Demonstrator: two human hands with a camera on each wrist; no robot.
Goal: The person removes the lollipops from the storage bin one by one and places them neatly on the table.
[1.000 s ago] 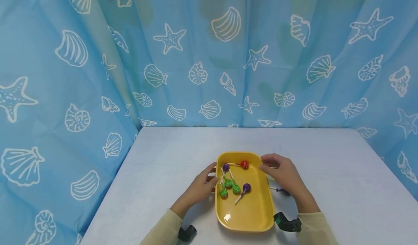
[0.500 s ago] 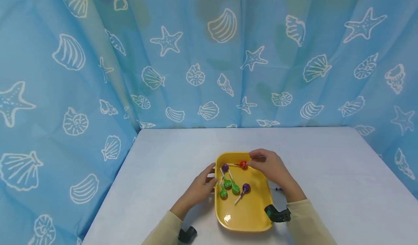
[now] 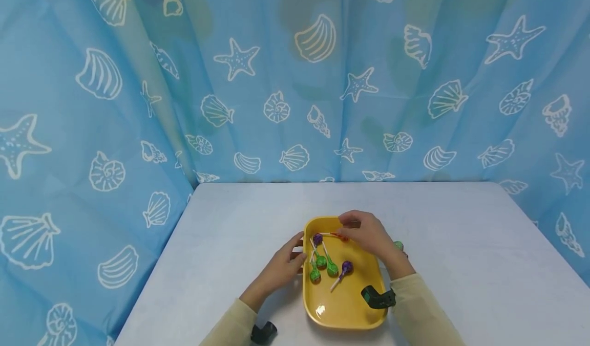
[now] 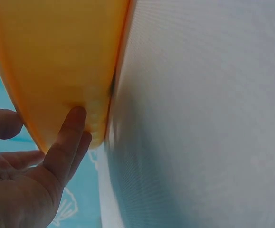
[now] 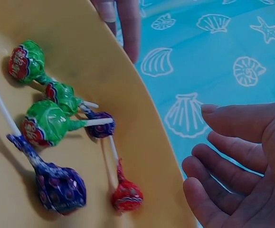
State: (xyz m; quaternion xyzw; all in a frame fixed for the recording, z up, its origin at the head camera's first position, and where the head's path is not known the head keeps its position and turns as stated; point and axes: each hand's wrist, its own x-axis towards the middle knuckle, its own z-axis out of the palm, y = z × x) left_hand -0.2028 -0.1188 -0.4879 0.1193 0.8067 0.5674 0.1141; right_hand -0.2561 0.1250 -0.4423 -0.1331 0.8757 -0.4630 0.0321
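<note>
Left hand [image 3: 280, 266] at the left rim of the yellow tray [image 3: 357, 312] on the table [image 3: 461, 243]; left fingers [image 4: 68, 133] straight, pressed against the tray's outer wall, thumb apart, nothing grasped; cream sleeve and a black wrist unit below it.

Inside the tray, far-left half: a purple lollipop [image 3: 317, 238] near the far-left corner, two green lollipops [image 3: 315, 273] side by side with sticks pointing away from the person, another purple lollipop [image 3: 346, 267] just right of them, stick toward the person; near half of the tray bare.

Red lollipop [image 5: 126, 195] lies at the far end of the tray, stick pointing left toward the purple one; right hand [image 3: 364, 232] hovers just above it; right fingers [image 5: 232, 178] relaxed, slightly bent, gripping nothing; wrist view shows a gap between fingertips and the red head.

Right of the tray, on the table: one more green lollipop [image 3: 398, 245], half hidden behind the right wrist.

Blue shell-print curtain [image 3: 295, 80] behind and both sides.
</note>
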